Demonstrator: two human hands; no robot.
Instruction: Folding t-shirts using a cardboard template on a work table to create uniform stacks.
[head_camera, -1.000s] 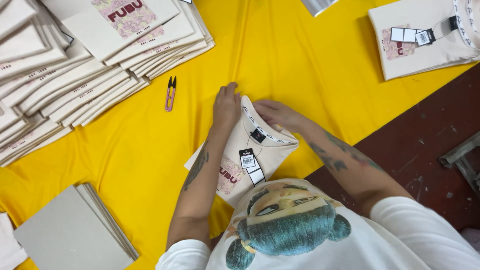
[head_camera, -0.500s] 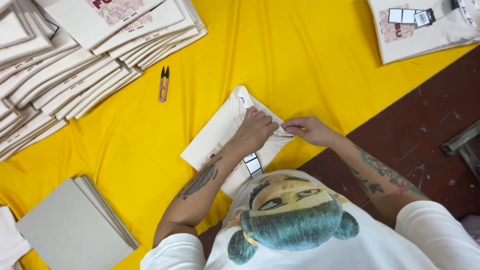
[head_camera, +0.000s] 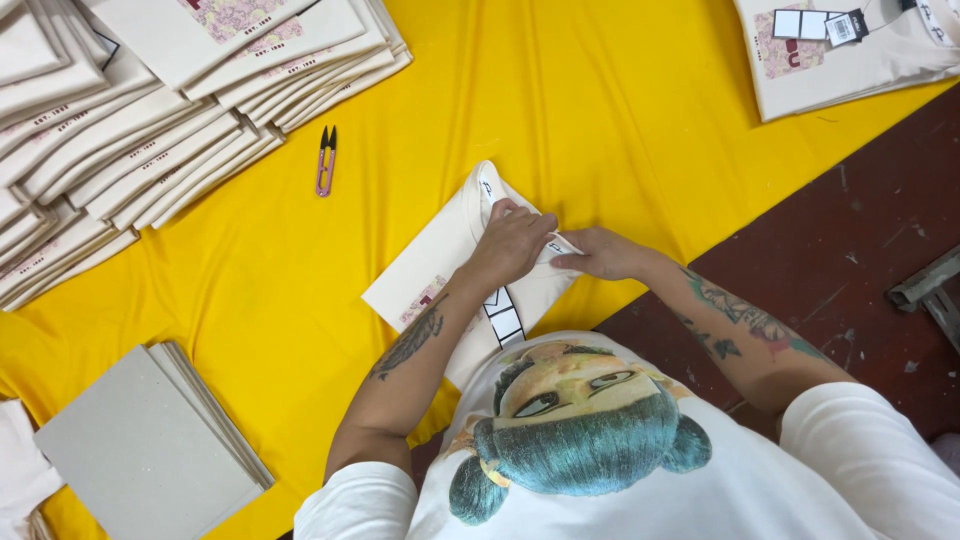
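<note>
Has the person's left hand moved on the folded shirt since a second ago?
Yes. The left hand slid off the folded shirt middle toward its right edge, farther from the purple snips.

Since a second ago, the folded shirt (head_camera: 440, 270) has turned on the table (head_camera: 620, 120): its collar end now points up and away, with the hang tag (head_camera: 503, 315) near the person's chest. The left hand (head_camera: 512, 245), which lay flat at the shirt's far end, now presses on the collar edge. The right hand (head_camera: 600, 255) has drawn in beside it, pinching the shirt's right corner, fingertips touching the left hand.
</note>
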